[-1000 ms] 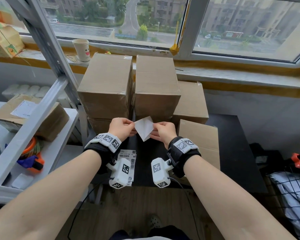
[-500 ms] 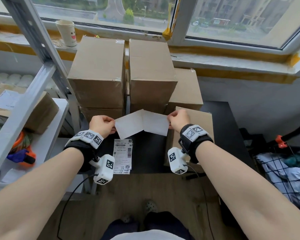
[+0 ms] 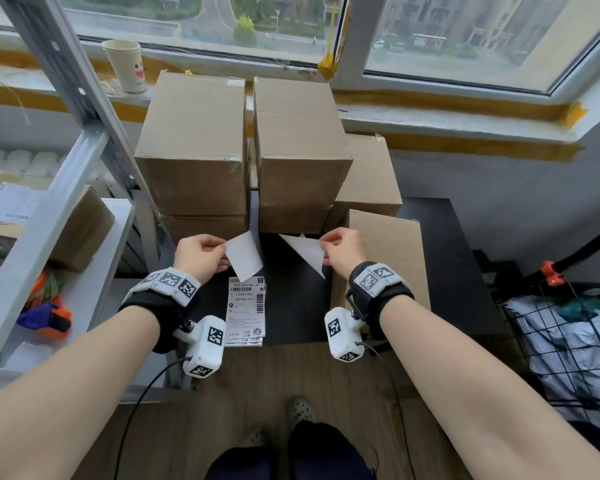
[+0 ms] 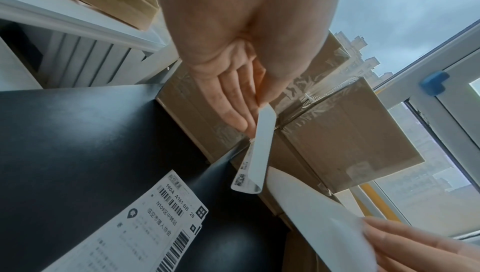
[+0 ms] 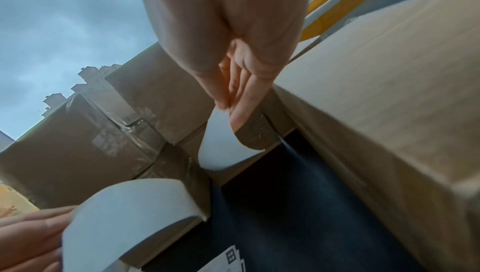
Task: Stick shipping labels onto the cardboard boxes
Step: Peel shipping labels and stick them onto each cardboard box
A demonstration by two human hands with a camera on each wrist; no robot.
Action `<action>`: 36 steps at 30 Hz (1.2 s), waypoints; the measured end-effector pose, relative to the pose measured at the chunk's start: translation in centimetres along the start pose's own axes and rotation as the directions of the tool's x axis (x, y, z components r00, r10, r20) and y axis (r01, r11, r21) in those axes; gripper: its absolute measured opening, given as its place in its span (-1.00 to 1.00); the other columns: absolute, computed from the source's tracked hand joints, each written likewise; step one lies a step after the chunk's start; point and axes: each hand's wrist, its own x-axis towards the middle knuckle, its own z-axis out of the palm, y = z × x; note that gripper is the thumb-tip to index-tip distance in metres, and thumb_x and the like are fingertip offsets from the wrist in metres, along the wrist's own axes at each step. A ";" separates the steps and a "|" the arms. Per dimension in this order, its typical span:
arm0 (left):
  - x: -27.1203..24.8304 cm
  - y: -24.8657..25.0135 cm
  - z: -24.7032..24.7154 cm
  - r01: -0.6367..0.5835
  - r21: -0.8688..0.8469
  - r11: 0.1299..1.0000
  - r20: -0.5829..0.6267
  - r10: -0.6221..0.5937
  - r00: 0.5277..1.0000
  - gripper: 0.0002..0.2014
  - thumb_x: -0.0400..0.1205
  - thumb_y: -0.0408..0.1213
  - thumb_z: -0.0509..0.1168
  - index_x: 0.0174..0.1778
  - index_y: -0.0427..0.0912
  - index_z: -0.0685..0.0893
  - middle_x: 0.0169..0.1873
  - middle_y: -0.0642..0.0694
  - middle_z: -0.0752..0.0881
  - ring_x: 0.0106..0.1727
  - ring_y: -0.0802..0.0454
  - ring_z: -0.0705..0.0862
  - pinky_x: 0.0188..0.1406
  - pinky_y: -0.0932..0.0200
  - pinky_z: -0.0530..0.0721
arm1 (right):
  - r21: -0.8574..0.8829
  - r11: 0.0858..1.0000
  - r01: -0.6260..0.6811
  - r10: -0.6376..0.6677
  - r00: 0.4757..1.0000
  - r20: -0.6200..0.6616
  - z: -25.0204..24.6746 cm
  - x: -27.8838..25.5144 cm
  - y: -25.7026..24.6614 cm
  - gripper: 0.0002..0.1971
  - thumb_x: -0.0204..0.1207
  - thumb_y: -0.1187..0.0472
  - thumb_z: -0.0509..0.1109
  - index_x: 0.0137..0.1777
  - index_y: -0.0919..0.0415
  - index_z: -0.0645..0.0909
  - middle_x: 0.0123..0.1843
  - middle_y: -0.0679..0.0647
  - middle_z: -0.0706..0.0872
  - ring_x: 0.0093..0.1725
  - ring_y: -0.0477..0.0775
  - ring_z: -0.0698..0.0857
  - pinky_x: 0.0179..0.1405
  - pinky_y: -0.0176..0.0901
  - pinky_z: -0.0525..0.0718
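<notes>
My left hand [image 3: 201, 252] pinches a peeled shipping label [image 3: 245, 256] by one edge; its printed side shows in the left wrist view on the label [image 4: 259, 151] hanging from the left hand [image 4: 255, 107]. My right hand [image 3: 343, 249] pinches the blank white backing sheet [image 3: 307, 251], which curls below the right hand [image 5: 228, 109] as the backing sheet [image 5: 221, 149]. The two sheets hang apart over the black table [image 3: 291, 306]. Plain cardboard boxes [image 3: 194, 143] are stacked just beyond both hands. A stack of printed labels [image 3: 245, 311] lies on the table under my left wrist.
Another box [image 3: 385, 258] stands by my right wrist. A grey metal shelf frame [image 3: 49, 216] at left holds a labelled box [image 3: 80, 230]. A paper cup [image 3: 127, 65] sits on the windowsill. A wire basket [image 3: 568, 341] is at right.
The folded sheet was pulled open and has come apart into label and backing. My hands have moved away from each other, each keeping one piece.
</notes>
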 end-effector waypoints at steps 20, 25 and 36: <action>-2.0 0.7 -0.1 0.005 -0.073 0.997 0.009 -0.004 1.000 -0.94 0.61 -0.38 0.33 -0.15 -0.27 0.68 -0.32 -0.22 0.75 -0.46 0.16 0.78 -0.36 0.36 0.76 | -0.115 0.978 0.172 -0.159 0.981 0.110 4.8 -1.3 1.7 -0.70 0.46 0.40 0.38 0.16 0.18 0.70 0.18 0.09 0.76 0.25 0.07 0.68 0.34 -0.12 0.58; -3.1 3.0 0.9 -0.011 -0.151 0.988 0.026 0.016 1.000 -0.94 0.60 -0.38 0.33 -0.11 -0.29 0.68 -0.30 -0.21 0.74 -0.42 0.15 0.78 -0.34 0.34 0.76 | -0.071 0.942 0.328 -0.313 0.935 0.168 4.7 -3.8 0.2 -0.65 0.34 0.28 0.57 0.15 0.16 0.70 0.16 0.07 0.77 0.18 -0.01 0.69 0.26 -0.14 0.62; -5.9 6.1 2.5 0.003 -0.250 0.968 0.137 0.033 0.990 -0.85 0.63 -0.46 0.23 -0.08 -0.20 0.69 -0.15 -0.30 0.79 -0.23 -0.01 0.84 -0.23 0.25 0.79 | 0.084 0.932 0.352 -0.338 0.929 -0.150 2.2 -5.9 -0.1 -0.94 0.47 0.25 0.46 -0.11 0.17 0.77 -0.19 0.00 0.79 -0.18 -0.09 0.71 -0.12 -0.29 0.64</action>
